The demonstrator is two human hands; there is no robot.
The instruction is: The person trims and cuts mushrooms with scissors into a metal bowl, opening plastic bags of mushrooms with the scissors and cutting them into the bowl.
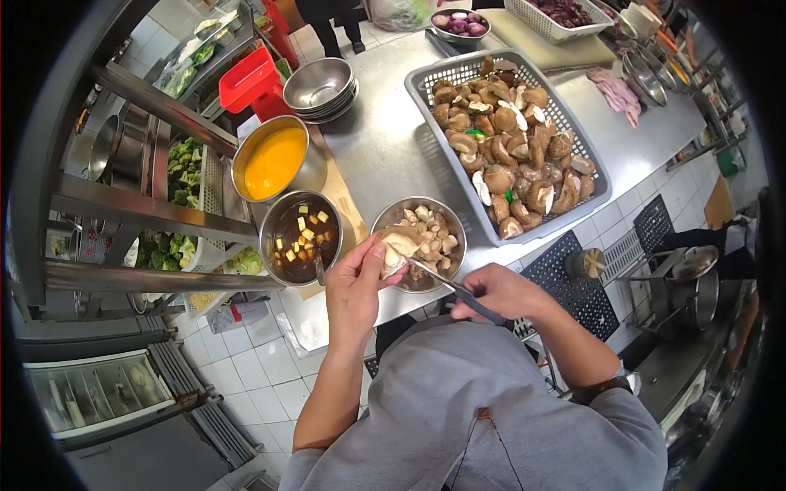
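Note:
Over the left rim of a steel bowl (379, 225) of mushroom pieces, my left hand (358, 282) grips a mushroom (399, 245) with its pale underside showing. My right hand (503, 292) is closed round the dark handles of scissors (472, 299). Their metal blades reach left over the bowl and meet the mushroom's edge. Brown mushrooms (499, 178) fill a grey perforated basket (596, 155) beyond my right hand.
Left of the bowl stand a pot of dark liquid with yellow cubes (304, 232) and a pot of orange liquid (273, 162). Stacked steel bowls (321, 86) and a red container (248, 79) lie behind them. A metal shelf frame (155, 196) runs along the left.

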